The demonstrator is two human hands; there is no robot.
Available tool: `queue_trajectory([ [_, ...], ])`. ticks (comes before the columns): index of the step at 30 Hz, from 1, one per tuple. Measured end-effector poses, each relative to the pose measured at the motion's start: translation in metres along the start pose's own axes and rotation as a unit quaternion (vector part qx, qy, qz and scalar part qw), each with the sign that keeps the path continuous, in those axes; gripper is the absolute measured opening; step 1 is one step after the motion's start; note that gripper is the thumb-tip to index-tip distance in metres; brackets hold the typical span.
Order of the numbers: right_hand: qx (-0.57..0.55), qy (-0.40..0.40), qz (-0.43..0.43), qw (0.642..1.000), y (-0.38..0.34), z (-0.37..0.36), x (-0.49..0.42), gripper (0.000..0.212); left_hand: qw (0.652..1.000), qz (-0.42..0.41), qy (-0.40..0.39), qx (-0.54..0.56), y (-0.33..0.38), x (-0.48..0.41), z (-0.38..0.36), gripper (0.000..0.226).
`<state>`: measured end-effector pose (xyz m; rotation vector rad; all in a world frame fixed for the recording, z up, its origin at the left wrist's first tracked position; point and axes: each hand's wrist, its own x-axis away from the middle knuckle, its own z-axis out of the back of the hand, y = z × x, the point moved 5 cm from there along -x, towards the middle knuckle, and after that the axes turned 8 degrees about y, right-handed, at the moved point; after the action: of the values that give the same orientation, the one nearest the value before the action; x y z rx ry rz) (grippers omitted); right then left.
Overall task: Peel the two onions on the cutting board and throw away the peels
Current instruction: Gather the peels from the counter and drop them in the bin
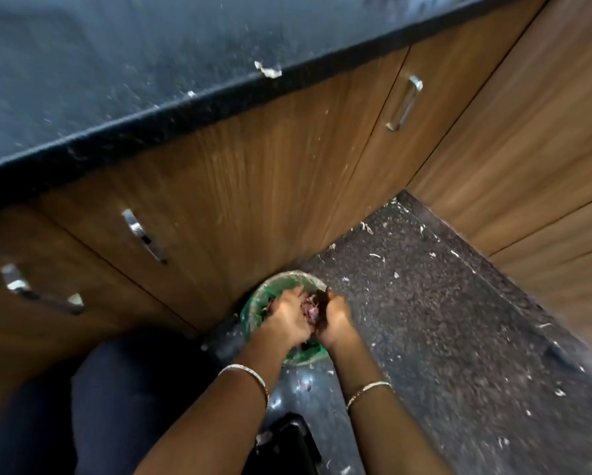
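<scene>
where bin (281, 278) stands, scraps (377, 256) litter floor (442, 320).

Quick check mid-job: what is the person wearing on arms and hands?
No sleeves or gloves show; both forearms are bare. A thin pale-metal bangle circles the left wrist, a slim gold-toned bracelet the right. Rings cannot be told: the left hand and right hand are blurred.

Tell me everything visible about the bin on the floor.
The bin is round, with a pale rim and a green liner bag folded over its edge. It stands upright on the dark speckled floor, in the corner beside the wooden cabinets. The left hand and right hand hold purple peels together over its open mouth, hiding most of the inside. Whether they touch the rim is unclear.
</scene>
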<state>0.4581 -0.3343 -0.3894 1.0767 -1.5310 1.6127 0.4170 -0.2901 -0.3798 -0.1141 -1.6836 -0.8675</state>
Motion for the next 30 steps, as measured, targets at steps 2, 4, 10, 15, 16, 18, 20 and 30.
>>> queue_trajectory([
  [2, -0.001, 0.002, -0.009, 1.0, 0.004, 0.005, -0.017, 0.057, 0.992, 0.076, -0.039, 0.095, -0.002, -0.011, 0.0, 0.053],
  [4, 0.054, 0.029, 0.021, 0.998, 0.004, 0.008, -0.026, 0.053, 0.989, 0.061, -0.03, 0.129, -0.01, -0.046, 0.005, 0.055],
  [10, 0.215, -0.078, 0.321, 0.919, 0.03, -0.008, -0.001, 0.062, 0.998, -0.033, -0.009, 0.055, -0.02, -0.062, 0.024, 0.055],
  [15, 0.36, -0.109, 0.391, 0.84, 0.036, -0.001, -0.04, 0.067, 0.99, 0.039, -0.072, 0.117, -0.015, -0.067, 0.018, 0.068],
  [16, 0.397, -0.067, 0.331, 0.854, 0.032, 0.009, -0.059, 0.077, 0.987, 0.062, -0.088, 0.12, -0.011, -0.066, 0.013, 0.074],
  [18, 0.404, -0.008, 0.22, 0.888, 0.025, 0.031, -0.094, 0.113, 0.986, 0.067, -0.088, 0.123, -0.002, -0.06, 0.01, 0.075],
  [20, 0.381, 0.019, 0.228, 0.896, 0.004, 0.027, -0.08, 0.104, 0.983, 0.07, -0.087, 0.148, -0.002, -0.061, 0.012, 0.071],
  [30, 0.366, -0.074, 0.45, 0.811, 0.031, 0.004, -0.056, 0.061, 0.989, 0.038, -0.082, 0.116, -0.005, -0.063, 0.021, 0.071],
])
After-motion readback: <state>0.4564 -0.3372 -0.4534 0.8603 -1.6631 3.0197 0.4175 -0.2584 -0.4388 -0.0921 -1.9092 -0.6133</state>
